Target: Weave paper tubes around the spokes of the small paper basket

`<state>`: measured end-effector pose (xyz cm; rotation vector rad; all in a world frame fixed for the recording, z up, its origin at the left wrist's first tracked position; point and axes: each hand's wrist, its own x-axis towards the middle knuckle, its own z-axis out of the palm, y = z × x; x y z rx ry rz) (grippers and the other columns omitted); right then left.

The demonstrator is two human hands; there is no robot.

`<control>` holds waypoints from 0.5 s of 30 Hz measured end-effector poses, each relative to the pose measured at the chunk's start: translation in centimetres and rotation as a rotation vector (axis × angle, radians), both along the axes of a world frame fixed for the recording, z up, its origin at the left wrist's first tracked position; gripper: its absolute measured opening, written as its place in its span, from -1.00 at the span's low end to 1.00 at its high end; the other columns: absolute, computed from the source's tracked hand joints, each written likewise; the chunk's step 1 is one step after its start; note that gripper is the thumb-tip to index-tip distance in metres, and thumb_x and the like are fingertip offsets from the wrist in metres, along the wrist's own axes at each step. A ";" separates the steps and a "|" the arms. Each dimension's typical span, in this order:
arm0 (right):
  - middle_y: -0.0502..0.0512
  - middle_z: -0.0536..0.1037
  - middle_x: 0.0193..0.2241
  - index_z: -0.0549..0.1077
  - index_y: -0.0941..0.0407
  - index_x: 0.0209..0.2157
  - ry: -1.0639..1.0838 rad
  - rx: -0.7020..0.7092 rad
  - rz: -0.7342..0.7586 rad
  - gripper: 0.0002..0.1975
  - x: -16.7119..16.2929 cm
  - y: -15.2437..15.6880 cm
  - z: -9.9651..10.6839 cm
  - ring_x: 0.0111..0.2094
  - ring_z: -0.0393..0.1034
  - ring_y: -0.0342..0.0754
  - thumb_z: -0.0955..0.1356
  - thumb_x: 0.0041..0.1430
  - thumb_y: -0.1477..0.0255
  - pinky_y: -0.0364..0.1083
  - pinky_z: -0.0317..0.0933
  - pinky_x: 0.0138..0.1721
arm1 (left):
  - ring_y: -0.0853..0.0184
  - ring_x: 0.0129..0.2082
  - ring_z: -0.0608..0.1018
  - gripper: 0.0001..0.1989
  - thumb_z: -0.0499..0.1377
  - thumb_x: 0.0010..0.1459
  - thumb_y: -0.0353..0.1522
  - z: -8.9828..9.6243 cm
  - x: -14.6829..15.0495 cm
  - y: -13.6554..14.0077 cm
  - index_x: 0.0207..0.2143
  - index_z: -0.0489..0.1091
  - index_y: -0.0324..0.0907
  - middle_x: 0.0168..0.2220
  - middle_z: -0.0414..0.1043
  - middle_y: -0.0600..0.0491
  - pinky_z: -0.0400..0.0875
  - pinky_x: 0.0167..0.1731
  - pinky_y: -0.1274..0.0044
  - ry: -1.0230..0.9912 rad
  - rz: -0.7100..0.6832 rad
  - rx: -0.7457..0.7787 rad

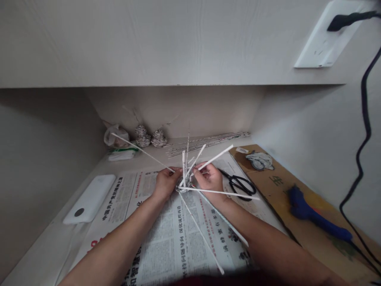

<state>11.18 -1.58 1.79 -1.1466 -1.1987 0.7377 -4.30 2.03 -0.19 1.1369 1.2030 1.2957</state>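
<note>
Between my hands is a small woven piece of rolled paper tubes [185,183]. White paper tubes stick out of it, some upright and others spread towards both sides and towards me. My left hand [167,182] grips its left edge, thumb and fingers closed near the base of a long tube. On the other side, my right hand [210,180] pinches the weave and the tubes at its right edge. One long tube crosses in front of the right hand and wrist. The fingertips partly hide the centre of the weave. Black-handled scissors [242,186] lie just right of my right hand.
Newspaper [166,222] covers the tabletop. On the left lies a white power bank [91,198]. Two woven paper pieces [159,139], a plastic bag [114,136] and spare paper tubes [208,142] are at the back. Cardboard [268,186] on the right bears a blue glue gun [320,220].
</note>
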 end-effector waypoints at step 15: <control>0.04 0.62 -0.52 0.61 0.12 -0.37 -0.102 -0.175 0.088 -0.80 0.4 0.9 -1.4 -0.50 0.47 -0.06 0.44 0.03 0.29 -0.14 0.30 -0.43 | 0.31 -0.48 0.54 -0.60 0.49 -0.20 -0.13 0.1 0.1 -0.4 -0.39 0.61 -0.25 -0.45 0.62 -0.03 0.39 -0.39 0.50 -0.007 -0.079 0.035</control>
